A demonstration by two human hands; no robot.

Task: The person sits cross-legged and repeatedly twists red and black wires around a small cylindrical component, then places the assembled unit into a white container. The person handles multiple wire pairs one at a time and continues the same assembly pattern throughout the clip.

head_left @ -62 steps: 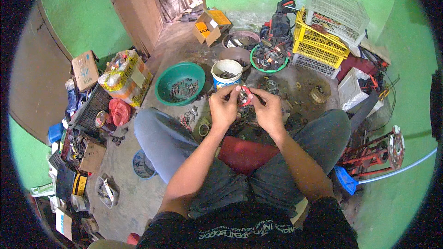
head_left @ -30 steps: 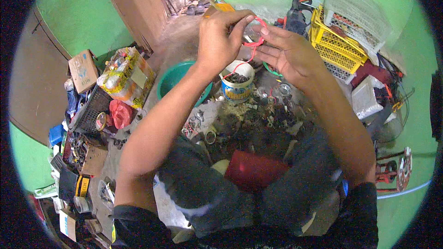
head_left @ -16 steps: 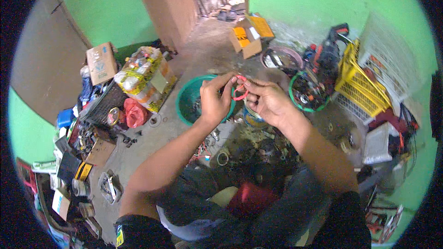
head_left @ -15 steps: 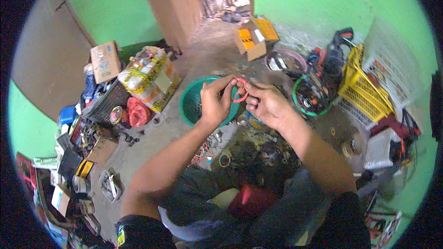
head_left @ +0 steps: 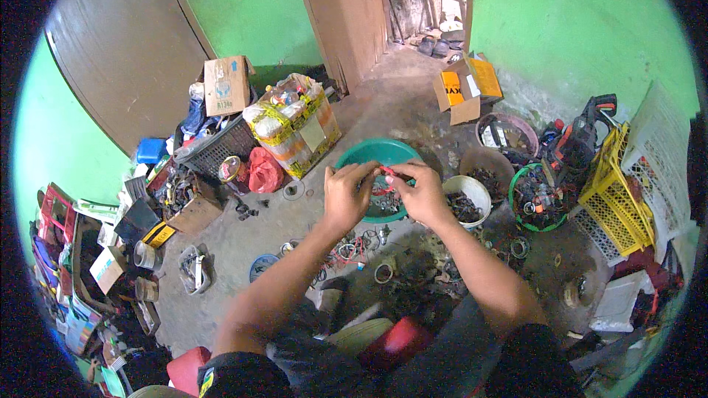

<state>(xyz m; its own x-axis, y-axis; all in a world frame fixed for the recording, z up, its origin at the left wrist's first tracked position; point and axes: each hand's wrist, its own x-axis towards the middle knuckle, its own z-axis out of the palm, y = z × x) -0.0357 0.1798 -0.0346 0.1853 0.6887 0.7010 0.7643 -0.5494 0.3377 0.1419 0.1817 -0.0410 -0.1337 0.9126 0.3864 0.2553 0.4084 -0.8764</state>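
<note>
A short loop of red cord or wire [head_left: 386,172] is held up between my two hands. My left hand [head_left: 346,193] pinches its left side, and my right hand [head_left: 422,193] grips the other side with thumb and fingers. Part of the loop is covered by my fingers, and its exact kind is hard to make out. Directly behind and below the hands sits a teal basin [head_left: 361,149] with small parts in it. A white bucket [head_left: 487,210] holding dark small pieces stands just right of my right hand.
Wires and metal bits [head_left: 346,249] litter the floor before me. At right are a green-rimmed tub [head_left: 536,229] of parts and a yellow crate [head_left: 616,203]. At left stand a taped box [head_left: 317,133], a red plastic bag [head_left: 265,169] and heaped clutter. An open carton [head_left: 464,113] lies ahead.
The view has shifted, so the room appears farther right and lower. My hands are drawn closer around the red loop, with less of it showing. The white bucket has come into sight.
</note>
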